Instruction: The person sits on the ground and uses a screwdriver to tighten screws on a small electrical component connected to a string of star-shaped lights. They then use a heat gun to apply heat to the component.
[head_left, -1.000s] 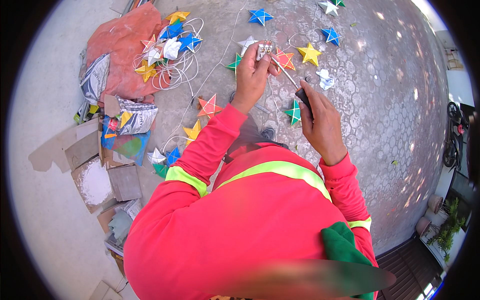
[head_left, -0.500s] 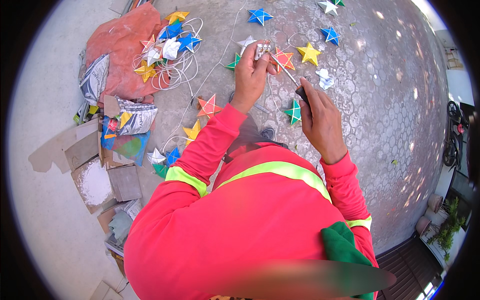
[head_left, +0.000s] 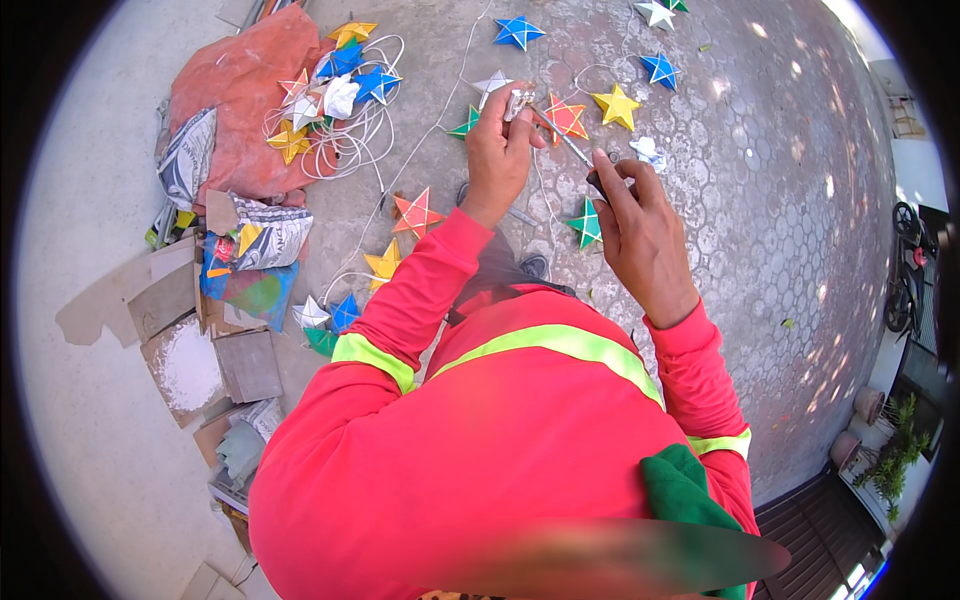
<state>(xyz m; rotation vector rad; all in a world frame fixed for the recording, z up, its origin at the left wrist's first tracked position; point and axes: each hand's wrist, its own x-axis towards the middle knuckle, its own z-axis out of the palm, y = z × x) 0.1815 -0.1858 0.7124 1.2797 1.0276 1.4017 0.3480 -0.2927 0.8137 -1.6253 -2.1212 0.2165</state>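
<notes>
Pinched in the fingers of my left hand (head_left: 495,165) is a small white piece with metal parts (head_left: 519,101), like an electrical fitting; its exact kind is too small to tell. My right hand (head_left: 648,240) is closed round the black handle of a screwdriver (head_left: 568,143). The shaft slants up and left, its tip at or close to the small piece. Beyond the hands, a red star lantern (head_left: 568,119) and a yellow one (head_left: 615,106) lie on the ground. A green star lantern (head_left: 587,222) lies left of my right hand, and a crumpled white piece (head_left: 648,153) beyond it.
White wire (head_left: 440,125) strings more star lanterns across the paving. To the left, coiled white cable (head_left: 350,140) and stars lie on an orange sheet (head_left: 235,90), near printed sacks (head_left: 270,232) and cardboard (head_left: 170,300). Potted plants (head_left: 893,460) stand at the far right.
The small piece has tilted in my left fingers. My right fingers have shifted on the screwdriver handle, with the index finger now further along it.
</notes>
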